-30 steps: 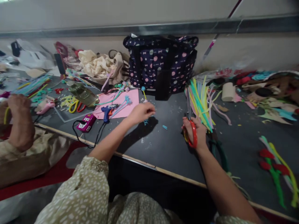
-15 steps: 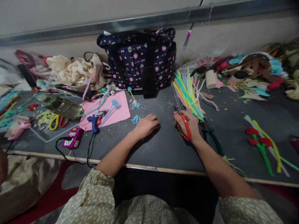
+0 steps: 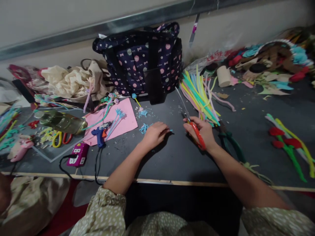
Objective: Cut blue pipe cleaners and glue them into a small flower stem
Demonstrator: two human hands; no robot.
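Observation:
My right hand [image 3: 203, 132] is closed round the red-orange handles of a pair of scissors [image 3: 199, 134], whose blades point away and slightly left. My left hand [image 3: 156, 134] rests low over the table with its fingers pinched. A small blue piece of pipe cleaner [image 3: 171, 130] pokes out from its fingertips. Just left of that hand lies a little pile of short blue pieces [image 3: 144, 128]. A bundle of yellow, green, white and pink pipe cleaners [image 3: 199, 95] lies beyond my right hand.
At the back stands a dark patterned bag [image 3: 137, 62] with a black phone [image 3: 154, 86] against it. A blue glue gun [image 3: 99, 136] lies on pink foam sheet [image 3: 128, 114], near a purple power strip [image 3: 78, 154]. Green-handled pliers [image 3: 230, 144] and red flowers [image 3: 285, 141] are right.
The view has shifted and tilted. The blue piece now shows at my left fingertips. My right hand still holds the scissors, their blades swung a little left.

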